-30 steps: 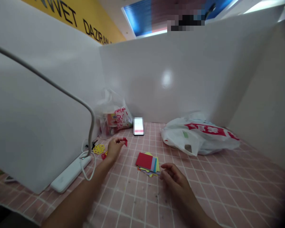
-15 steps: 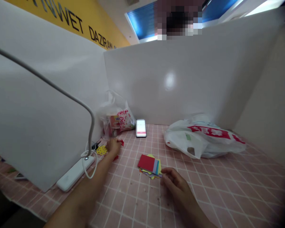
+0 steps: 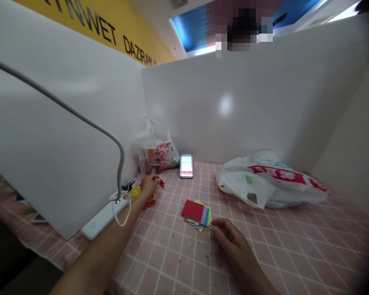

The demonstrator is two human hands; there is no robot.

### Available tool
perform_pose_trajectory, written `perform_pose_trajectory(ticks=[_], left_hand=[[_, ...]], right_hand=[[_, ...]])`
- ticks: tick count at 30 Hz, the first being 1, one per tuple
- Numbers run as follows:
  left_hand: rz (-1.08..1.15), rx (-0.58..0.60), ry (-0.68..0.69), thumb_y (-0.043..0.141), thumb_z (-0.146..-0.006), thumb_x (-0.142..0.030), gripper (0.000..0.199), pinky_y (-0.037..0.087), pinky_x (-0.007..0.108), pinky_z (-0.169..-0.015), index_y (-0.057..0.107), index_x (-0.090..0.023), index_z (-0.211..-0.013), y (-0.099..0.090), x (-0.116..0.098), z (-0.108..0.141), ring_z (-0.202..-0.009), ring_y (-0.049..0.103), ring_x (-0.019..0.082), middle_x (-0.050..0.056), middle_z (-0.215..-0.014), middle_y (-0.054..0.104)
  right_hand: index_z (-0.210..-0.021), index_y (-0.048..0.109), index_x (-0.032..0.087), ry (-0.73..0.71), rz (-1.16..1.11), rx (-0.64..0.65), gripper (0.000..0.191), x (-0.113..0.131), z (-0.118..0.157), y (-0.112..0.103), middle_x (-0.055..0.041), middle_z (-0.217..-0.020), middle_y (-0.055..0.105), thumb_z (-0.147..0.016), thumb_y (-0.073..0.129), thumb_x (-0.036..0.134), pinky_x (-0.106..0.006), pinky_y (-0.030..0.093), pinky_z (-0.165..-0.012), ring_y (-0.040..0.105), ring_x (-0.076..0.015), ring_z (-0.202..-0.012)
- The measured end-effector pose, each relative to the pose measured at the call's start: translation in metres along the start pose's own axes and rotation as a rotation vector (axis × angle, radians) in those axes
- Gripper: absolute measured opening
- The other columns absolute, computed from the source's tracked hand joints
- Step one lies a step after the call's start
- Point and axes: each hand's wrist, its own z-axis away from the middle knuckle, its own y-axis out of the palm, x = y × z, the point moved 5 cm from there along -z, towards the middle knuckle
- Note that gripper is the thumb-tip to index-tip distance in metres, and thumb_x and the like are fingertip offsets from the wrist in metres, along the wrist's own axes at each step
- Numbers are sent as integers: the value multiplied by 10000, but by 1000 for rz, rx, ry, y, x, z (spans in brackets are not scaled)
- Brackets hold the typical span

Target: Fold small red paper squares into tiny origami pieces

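Observation:
At the back left, my left hand (image 3: 149,185) is closed, with a small red piece of paper (image 3: 161,184) pinched at its fingertips. Close beside that hand lie a yellow lacy paper cutout (image 3: 135,191) and a red cutout (image 3: 149,204), partly hidden by the wrist. A loose stack of coloured paper squares (image 3: 193,211), red on top, lies mid-table with its sheets fanned unevenly. My right hand (image 3: 229,235) rests at the stack's right edge, fingers loosely bent and apart. Whether its fingertips touch the sheets is hard to tell.
A white power bank (image 3: 104,219) with a cable lies along the left partition (image 3: 64,164). Behind stand a plastic bag (image 3: 162,153) and a lit phone (image 3: 186,166). On the right sits a larger white bag (image 3: 270,180). Small scraps dot the pink tiled tablecloth (image 3: 166,262).
My left hand has lifted slightly, and the red paper hangs at its fingertips. More of the yellow and red cutouts shows beside the wrist. My right hand stays by the stack; the view has shifted slightly.

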Motion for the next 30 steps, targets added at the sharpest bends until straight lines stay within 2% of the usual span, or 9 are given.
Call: perform_pose_trajectory(ticks=[4, 9, 11, 13, 15, 18, 24, 28, 30], left_hand=[[33, -3, 87, 595, -936, -305, 334, 552, 447, -857, 573, -158, -1235, -18, 3, 1, -1031, 635, 242, 105, -1235, 607], [-68, 9, 152, 594, -937, -300, 306, 536, 459, -892, 594, -161, -1209, -30, 18, 35, -1057, 627, 246, 104, -1239, 613], [-143, 16, 183, 689, -861, -242, 297, 423, 447, -1059, 663, -184, -1151, -30, 23, 52, -1240, 530, 293, 133, -1274, 613], [-219, 2, 192, 761, -791, -238, 439, 344, 505, -1114, 639, -219, -1212, -31, 27, 63, -1347, 416, 342, 113, -1402, 529], [-288, -20, 173, 673, -875, -272, 383, 411, 525, -1053, 601, -193, -1242, -34, 31, 65, -1280, 489, 315, 116, -1402, 518], [-370, -34, 95, 593, -937, -305, 333, 547, 453, -869, 573, -163, -1238, -40, 38, 60, -1045, 629, 245, 107, -1248, 601], [-438, 44, -5, 583, -943, -305, 314, 548, 442, -867, 580, -169, -1227, -38, 50, 56, -1034, 632, 234, 106, -1242, 606], [-392, 67, -30, 663, -887, -317, 270, 513, 485, -916, 647, -130, -1080, -34, 52, 61, -1055, 623, 261, 103, -1141, 652], [-333, 68, -40, 662, -888, -314, 273, 519, 483, -907, 643, -127, -1086, -32, 52, 62, -1043, 628, 259, 101, -1133, 653]], right_hand=[[-941, 574, 211, -3, 19, 6, 296, 2, 2, -1, 34, -679, 526, -812, 648, 468, -202, 308, -423, 452, -93, -479], [-928, 595, 215, -10, 19, -12, 276, 6, 2, -1, 26, -692, 536, -804, 648, 456, -214, 337, -441, 465, -105, -504], [-921, 599, 218, -6, 33, -25, 282, 7, 2, -2, 22, -694, 545, -792, 649, 463, -221, 341, -439, 469, -112, -501], [-918, 599, 219, 5, 41, -30, 287, 6, 2, -2, 23, -689, 545, -784, 654, 467, -222, 339, -436, 465, -111, -491], [-918, 597, 220, 14, 40, -26, 289, 5, 2, -1, 24, -686, 544, -780, 659, 466, -222, 336, -435, 462, -109, -488], [-929, 591, 221, 14, 23, -11, 283, 2, 1, -2, 25, -694, 541, -795, 652, 463, -220, 334, -439, 461, -107, -496], [-954, 582, 211, 3, 55, 5, 296, -2, -2, -4, 14, -713, 555, -815, 638, 466, -231, 344, -454, 464, -112, -511], [-964, 577, 204, -6, 77, 10, 281, -4, -3, -5, 7, -721, 556, -836, 616, 450, -239, 341, -466, 461, -114, -520], [-959, 572, 205, -14, 93, 16, 267, -4, -4, -5, 7, -721, 553, -844, 607, 444, -246, 347, -474, 468, -121, -530]])
